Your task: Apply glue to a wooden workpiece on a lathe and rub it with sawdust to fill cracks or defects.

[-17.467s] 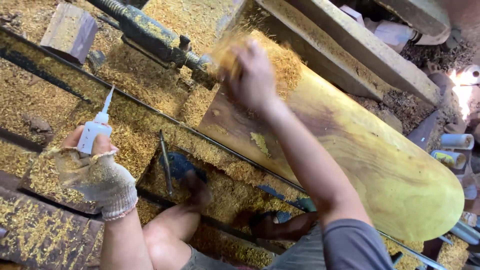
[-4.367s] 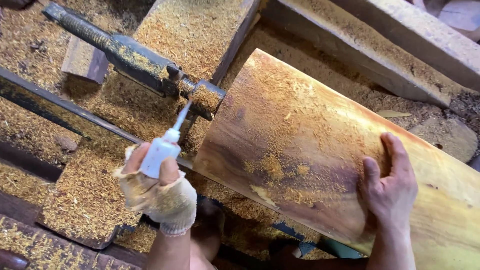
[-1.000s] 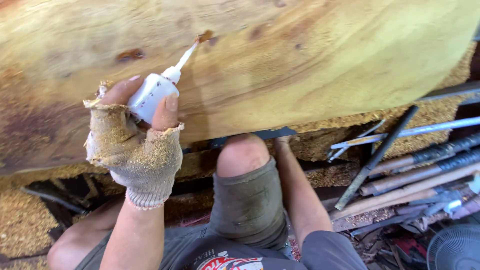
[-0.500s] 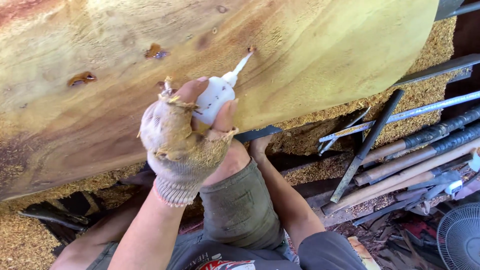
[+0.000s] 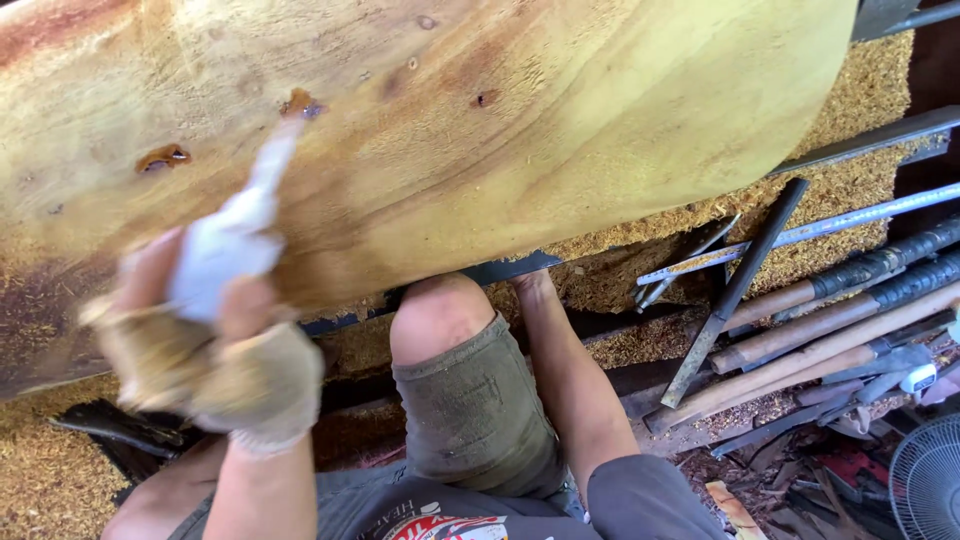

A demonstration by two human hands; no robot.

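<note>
Left hand (image 5: 200, 350) holds white squeeze bottle (image 5: 232, 240), nozzle angled up-right at log (image 5: 560, 130).

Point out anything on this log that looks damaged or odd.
The big log has small dark holes, two of them wet and glossy brown: one at the bottle tip held by the gloved left hand, another further left. Sawdust lies heaped below.

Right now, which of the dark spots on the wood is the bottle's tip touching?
The wet brown hole nearest the top; the bottle in the left hand points into it. The glossy patch lies apart, leftward.
</note>
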